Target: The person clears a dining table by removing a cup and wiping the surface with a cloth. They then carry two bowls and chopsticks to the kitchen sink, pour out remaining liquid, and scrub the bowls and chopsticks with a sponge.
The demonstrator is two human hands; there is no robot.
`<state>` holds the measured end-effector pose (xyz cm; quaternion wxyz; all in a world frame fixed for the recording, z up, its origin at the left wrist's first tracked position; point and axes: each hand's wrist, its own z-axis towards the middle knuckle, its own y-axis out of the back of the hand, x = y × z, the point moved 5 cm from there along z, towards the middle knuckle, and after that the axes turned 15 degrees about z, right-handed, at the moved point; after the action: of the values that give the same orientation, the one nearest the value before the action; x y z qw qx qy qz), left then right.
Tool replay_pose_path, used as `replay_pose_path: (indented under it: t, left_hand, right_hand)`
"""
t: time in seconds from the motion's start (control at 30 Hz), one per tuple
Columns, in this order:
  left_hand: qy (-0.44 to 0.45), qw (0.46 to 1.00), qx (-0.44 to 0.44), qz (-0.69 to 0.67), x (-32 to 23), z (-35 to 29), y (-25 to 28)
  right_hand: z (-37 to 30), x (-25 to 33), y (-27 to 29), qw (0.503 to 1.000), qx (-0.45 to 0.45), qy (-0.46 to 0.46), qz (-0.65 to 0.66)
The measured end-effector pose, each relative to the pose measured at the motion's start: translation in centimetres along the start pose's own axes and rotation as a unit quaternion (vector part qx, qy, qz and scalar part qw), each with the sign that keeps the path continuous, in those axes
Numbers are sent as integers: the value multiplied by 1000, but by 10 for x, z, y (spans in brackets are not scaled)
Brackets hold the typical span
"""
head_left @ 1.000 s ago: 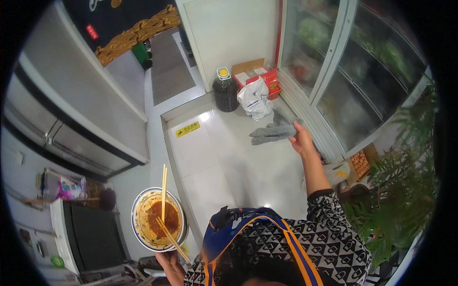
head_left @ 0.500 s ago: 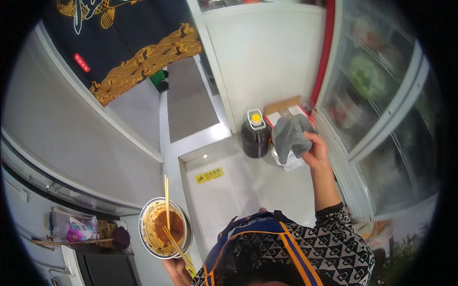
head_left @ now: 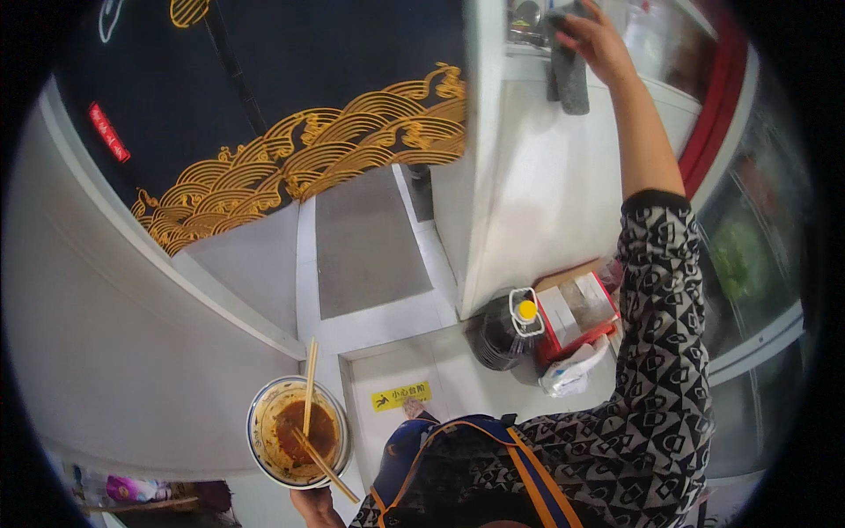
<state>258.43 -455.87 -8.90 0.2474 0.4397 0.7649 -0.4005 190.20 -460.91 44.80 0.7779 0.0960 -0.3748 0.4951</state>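
Low on the left, my left hand (head_left: 315,506) grips the underside of a white bowl (head_left: 260,440) with a blue-lined rim. Reddish-brown sauce or broth (head_left: 308,431) lies in it, with residue smeared up the inner wall. A pair of wooden chopsticks (head_left: 310,378) rests in the bowl, their ends sticking out over the rim. At the upper right, my right arm is stretched out, and my right hand (head_left: 598,44) is on a grey cloth (head_left: 570,84). The fingers are bent on its upper part, partly spread, while the rest hangs down the front of a white ledge.
A dark curtain (head_left: 308,79) with gold waves hangs over a doorway with a grey mat (head_left: 365,246). A large dark bottle with a yellow cap (head_left: 506,334), a red-and-white box (head_left: 572,317) and a white plastic bag (head_left: 568,374) stand by the partition (head_left: 563,176). A glass-doored cabinet (head_left: 748,255) is at right.
My right hand has carried the grey cloth forward and up to the white ledge. My view has shifted closer to the curtain. The bowl with chopsticks stays in my left hand.
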Motion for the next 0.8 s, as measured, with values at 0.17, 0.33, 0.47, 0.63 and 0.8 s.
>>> replay_pose_path:
  t: [0.17, 0.33, 0.47, 0.63, 0.8]
  left_hand:
    - [14, 1000, -5, 1, -49, 93, -56]
    - [26, 998, 57, 26, -69, 208, -149]
    - [42, 997, 65, 15, -72, 255, -199]
    - [106, 991, 55, 53, -71, 333, -287]
    - [165, 984, -34, 50, -86, 423, -358]
  right_hand:
    - [-4, -64, -97, 935, 65, 49, -345]
    - [-96, -181, -226, 766, 600, -132, -187]
    - [-29, -260, -238, 834, 469, -153, -246]
    - [92, -279, -157, 964, -131, 128, -195]
    - [132, -389, -203, 976, 89, 127, -155]
